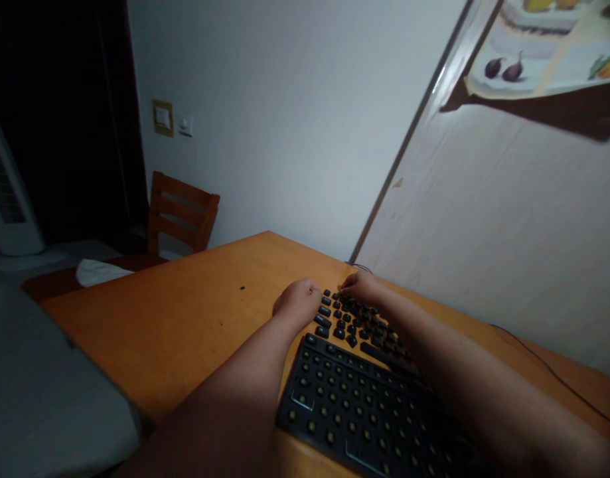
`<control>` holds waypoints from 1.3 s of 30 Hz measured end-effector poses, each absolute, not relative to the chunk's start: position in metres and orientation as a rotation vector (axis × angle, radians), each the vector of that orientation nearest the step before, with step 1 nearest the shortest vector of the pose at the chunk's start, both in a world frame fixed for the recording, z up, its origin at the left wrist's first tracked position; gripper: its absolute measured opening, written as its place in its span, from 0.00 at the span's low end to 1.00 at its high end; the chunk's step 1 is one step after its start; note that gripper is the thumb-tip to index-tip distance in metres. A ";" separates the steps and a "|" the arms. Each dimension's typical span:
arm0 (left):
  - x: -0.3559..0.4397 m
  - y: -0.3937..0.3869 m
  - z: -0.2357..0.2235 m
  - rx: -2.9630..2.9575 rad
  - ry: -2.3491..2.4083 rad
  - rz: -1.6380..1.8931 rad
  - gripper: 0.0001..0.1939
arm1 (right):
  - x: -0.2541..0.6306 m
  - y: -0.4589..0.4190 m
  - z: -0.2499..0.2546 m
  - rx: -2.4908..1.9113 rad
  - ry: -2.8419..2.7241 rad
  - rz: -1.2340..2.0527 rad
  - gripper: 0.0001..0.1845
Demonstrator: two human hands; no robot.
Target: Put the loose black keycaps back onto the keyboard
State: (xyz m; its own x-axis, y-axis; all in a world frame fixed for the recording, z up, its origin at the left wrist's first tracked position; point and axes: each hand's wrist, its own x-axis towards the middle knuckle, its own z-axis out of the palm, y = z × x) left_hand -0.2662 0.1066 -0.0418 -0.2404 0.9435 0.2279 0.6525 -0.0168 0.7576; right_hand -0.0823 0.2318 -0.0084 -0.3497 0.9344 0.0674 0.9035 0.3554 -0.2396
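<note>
The black plastic keyboard base (354, 398), its rows of key posts bare, lies on the near part of the orange-brown wooden table (195, 338). Just beyond it, loose black keycaps (340, 332) are spread in rough rows directly on the wood. The left hand (301, 302) rests beside their left edge, fingers curled inward; whether they hold anything cannot be told. The right hand (363, 287) is over the far side of the keycaps, fingers bent down and close together; any grip there is unclear. The right forearm (449, 372) crosses above, hiding some keycaps and the base's right part.

A small black piece (242, 288) lies alone left of the left hand. A thin dark cable (548, 365) runs along the right side by the wall. Far left stand a brown slatted wooden chair (182, 211) and a white tower-shaped appliance (8, 192).
</note>
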 end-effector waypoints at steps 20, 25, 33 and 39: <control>-0.265 0.105 -0.038 1.665 1.935 1.093 0.11 | -0.080 0.219 -0.006 -1.542 -2.233 0.583 0.06; -0.265 0.105 -0.037 1.650 1.934 1.092 0.12 | -0.071 0.166 0.016 -1.406 -2.253 0.734 0.08; -0.263 0.101 -0.032 1.627 1.922 1.078 0.11 | -0.064 0.072 0.024 -1.216 -2.298 1.126 0.07; -0.263 0.101 -0.032 1.632 1.904 1.094 0.11 | -0.059 0.059 0.018 -1.204 -2.450 1.059 0.06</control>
